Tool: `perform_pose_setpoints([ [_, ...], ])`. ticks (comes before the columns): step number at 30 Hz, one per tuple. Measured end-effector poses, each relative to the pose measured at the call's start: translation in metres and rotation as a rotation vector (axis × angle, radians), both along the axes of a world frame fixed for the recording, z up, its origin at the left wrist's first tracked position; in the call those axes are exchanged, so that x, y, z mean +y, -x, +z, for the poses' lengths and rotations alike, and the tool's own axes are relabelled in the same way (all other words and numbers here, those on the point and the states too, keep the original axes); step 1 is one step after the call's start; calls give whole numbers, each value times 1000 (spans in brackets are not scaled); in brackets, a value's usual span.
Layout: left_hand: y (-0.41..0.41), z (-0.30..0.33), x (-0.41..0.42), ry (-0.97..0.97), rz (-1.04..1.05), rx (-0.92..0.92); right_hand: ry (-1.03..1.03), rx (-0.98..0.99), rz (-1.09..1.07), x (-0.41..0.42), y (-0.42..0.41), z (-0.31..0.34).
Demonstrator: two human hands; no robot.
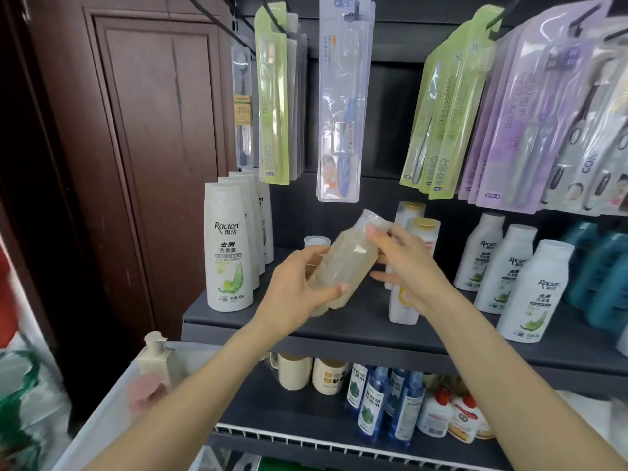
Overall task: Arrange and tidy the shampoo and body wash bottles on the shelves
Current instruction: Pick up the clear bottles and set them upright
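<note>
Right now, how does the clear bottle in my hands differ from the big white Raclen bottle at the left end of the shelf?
The clear bottle is see-through with pale liquid and no printed label; the Raclen bottle is opaque white with a green label. The clear bottle is tilted, held in the air; the Raclen bottle stands upright on the shelf. Both are capped.

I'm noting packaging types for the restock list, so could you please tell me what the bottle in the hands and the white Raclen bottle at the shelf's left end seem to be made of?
Held bottle: apparently clear, glossy plastic; pale liquid shows through, with highlights. White Raclen bottle: likely opaque plastic with a satin sheen and a printed label.
</note>
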State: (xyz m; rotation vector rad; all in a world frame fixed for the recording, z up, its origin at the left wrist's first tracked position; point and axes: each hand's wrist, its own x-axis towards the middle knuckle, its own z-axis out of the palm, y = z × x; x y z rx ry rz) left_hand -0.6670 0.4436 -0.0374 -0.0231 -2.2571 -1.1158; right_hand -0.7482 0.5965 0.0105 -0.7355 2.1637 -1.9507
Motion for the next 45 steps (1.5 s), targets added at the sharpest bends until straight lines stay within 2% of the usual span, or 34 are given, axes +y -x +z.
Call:
perform_pose_setpoints([
  [2, 3, -2, 4, 51, 34, 39, -19, -66, 16, -2, -4, -2],
  [7, 6, -6, 11, 107, 27, 78, 98, -26, -159, -9, -7, -8],
  [11, 8, -3, -5, 274, 33, 137, 55, 94, -239, -9, 1, -4],
  [14, 14, -2, -21, 207, 125, 185, -15, 195, -259, -12, 6, -5],
  [16, 21, -1, -30, 200, 161, 123, -28, 238, -264, -13, 9, -7],
  [21, 35, 2, -43, 205, 75, -90, -72, 298, -231, -22, 23, -16],
  [28, 40, 9, -47, 254, 70, -148, -166, 285, -200, -47, 55, -34],
  [32, 42, 8, -48, 303, 82, -149, -136, 236, -151, -60, 73, -34],
  [45, 41, 4, -54, 277, 69, -137, -247, 106, -37, -97, 100, -47],
])
